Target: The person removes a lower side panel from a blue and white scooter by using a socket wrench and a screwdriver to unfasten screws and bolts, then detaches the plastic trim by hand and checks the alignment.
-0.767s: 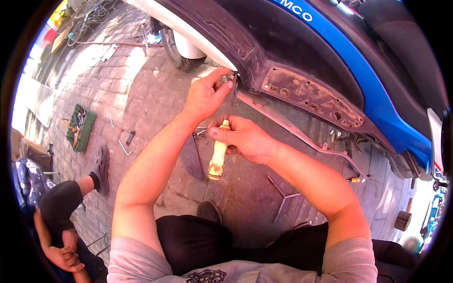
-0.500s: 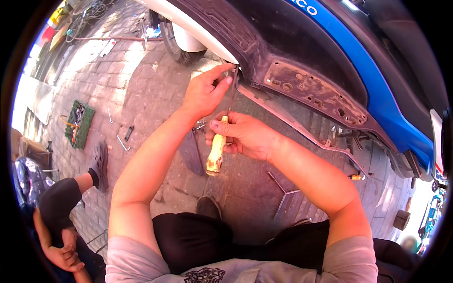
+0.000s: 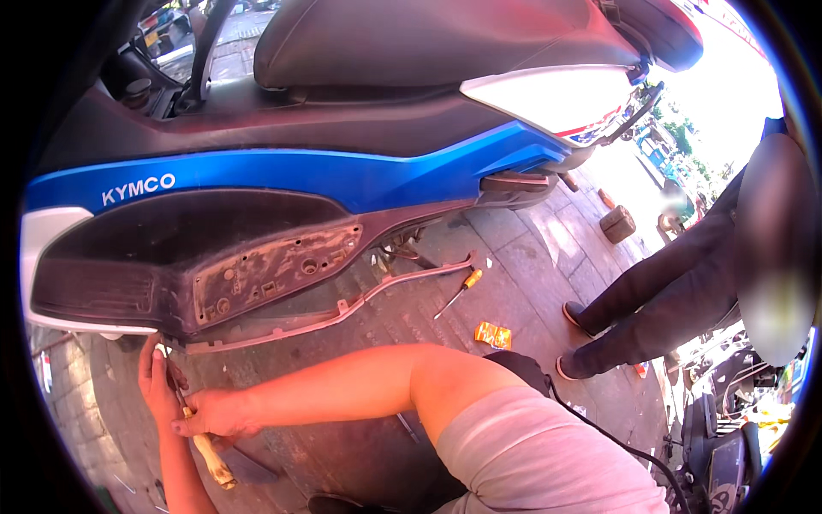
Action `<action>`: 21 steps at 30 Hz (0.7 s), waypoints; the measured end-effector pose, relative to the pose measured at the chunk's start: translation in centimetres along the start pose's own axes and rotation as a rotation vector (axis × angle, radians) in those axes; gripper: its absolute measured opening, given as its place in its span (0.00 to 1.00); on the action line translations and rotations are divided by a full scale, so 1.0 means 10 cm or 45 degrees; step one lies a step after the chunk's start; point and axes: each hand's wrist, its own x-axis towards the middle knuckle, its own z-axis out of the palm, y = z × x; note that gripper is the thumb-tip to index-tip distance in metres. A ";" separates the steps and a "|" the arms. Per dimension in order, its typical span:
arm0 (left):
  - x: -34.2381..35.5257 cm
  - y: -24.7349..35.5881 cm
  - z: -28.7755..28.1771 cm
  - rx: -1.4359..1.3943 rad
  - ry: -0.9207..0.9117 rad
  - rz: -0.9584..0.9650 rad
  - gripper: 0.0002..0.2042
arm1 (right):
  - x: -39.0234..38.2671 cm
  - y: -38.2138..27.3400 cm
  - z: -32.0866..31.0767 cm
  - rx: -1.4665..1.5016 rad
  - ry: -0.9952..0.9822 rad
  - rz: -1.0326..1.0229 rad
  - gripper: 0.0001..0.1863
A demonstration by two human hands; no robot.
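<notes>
Grey paving (image 3: 535, 287) spreads beneath the scooter (image 3: 317, 171) — a person (image 3: 668, 267) stands nearby.

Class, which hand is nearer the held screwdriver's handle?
Right: the right hand grips the handle; the left hand is farther up, by the scooter's white edge.

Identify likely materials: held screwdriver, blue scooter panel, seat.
Screwdriver: pale yellow end likely plastic, perhaps painted wood, being worn and stained; thin shank looks metal.
Blue panel: probably painted plastic, judging by its glossy, smooth moulded contours.
Seat: maybe vinyl, dark with soft sheen; leather can't be ruled out.
</notes>
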 end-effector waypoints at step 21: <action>0.04 0.30 0.04 0.126 -0.144 -0.091 0.14 | -0.19 -0.20 0.02 -0.140 -0.059 0.020 0.18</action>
